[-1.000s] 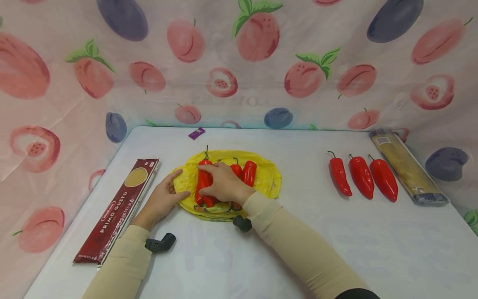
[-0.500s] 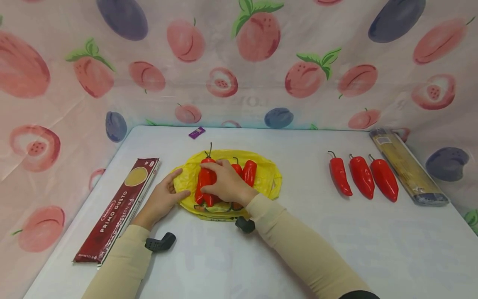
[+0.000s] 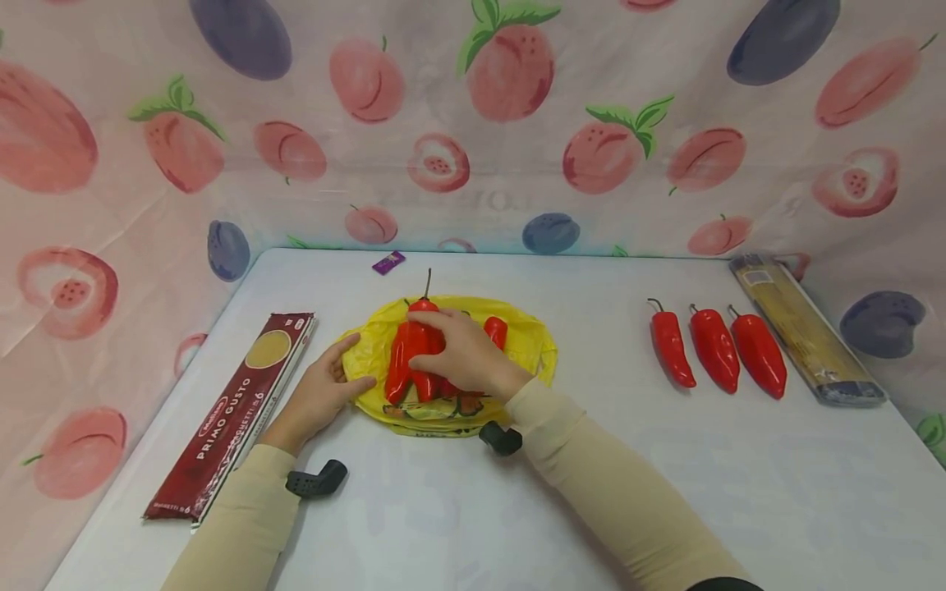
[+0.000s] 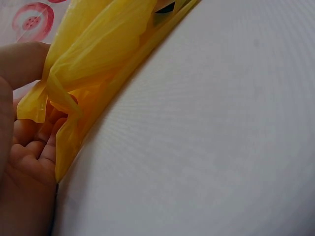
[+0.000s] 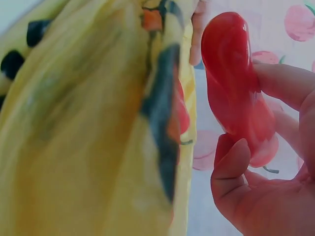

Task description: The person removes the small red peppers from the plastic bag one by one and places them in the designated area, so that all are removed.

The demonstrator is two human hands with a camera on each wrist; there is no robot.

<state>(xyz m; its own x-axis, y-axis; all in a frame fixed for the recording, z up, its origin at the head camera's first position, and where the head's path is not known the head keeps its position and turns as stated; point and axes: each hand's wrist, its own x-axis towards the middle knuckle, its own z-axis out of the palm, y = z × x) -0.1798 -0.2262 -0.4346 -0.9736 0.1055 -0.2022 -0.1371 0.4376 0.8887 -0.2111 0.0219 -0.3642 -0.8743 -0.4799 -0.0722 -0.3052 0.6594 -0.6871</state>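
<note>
Glossy red tapered pepper (image 3: 424, 340) pinched in my right hand (image 3: 467, 355) above a crinkled yellow plastic bag (image 3: 522, 328).
My left hand (image 3: 319, 402) grips the bag's thin edge; another smooth red pepper (image 3: 496, 330) lies on it.

My right hand (image 3: 467, 351) partly covers its red pepper (image 3: 426, 339); beyond my left hand (image 3: 319, 396), purple packet (image 3: 388, 263): print too small to read.

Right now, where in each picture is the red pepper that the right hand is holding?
Head: the red pepper is just left of centre, in the right hand.
Left wrist: not in it.
Right wrist: the red pepper is right of centre, mostly in the upper half.
Shared landmark: the yellow plastic bag, visible in all three.
</note>
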